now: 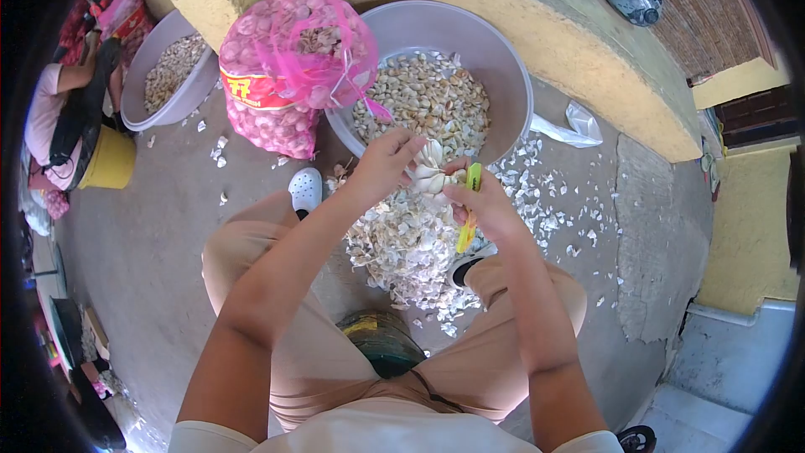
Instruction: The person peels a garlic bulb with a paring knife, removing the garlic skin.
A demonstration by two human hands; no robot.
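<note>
Between my two hands is a white garlic bulb (pixel 430 169), its cloves partly spread apart. The fingers of my left hand (pixel 387 166) are closed on its left side. My right hand (pixel 486 205) pinches its right side and also holds a yellow cutter (pixel 469 208) upright against the palm. Just beyond the hands stands a large pale basin (pixel 513 88) with many loose cloves (pixel 432 99) in it. Below the hands, a heap of white garlic skins (pixel 407 247) lies on the floor between my feet.
A pink mesh sack of garlic (pixel 277 59) leans at the basin's left. Farther left are another basin (pixel 134 96), a yellow bucket (pixel 111 158) and a seated person (pixel 59 109). A low yellow wall (pixel 537 25) curves behind. A plastic bag (pixel 574 127) lies right of the basin.
</note>
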